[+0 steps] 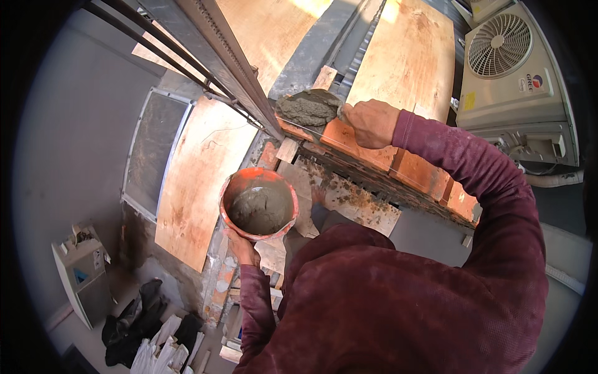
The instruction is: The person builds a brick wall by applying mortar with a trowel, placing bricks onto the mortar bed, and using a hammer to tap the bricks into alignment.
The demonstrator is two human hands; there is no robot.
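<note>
My left hand (242, 247) grips an orange bucket (294, 215) by its near side, holding it up in front of my body. Wet grey mortar (255, 209) lies inside it and smears its rim. Up at the brick wall, my right hand (372, 123) is closed round a trowel, whose handle is hidden in the fist. A thick heap of mortar (308, 107) covers the trowel's blade, over the end of the wall beside the metal post. Orange bricks (349, 142) form the wall's top course, under and right of my right hand.
A rusty metal post (227, 59) rises at the wall's left end, and a thin string runs along the bricks. Plywood sheets (408, 56) lie beyond and to the left. An air-conditioner unit (514, 81) stands far right. Black and white bags (163, 349) lie lower left.
</note>
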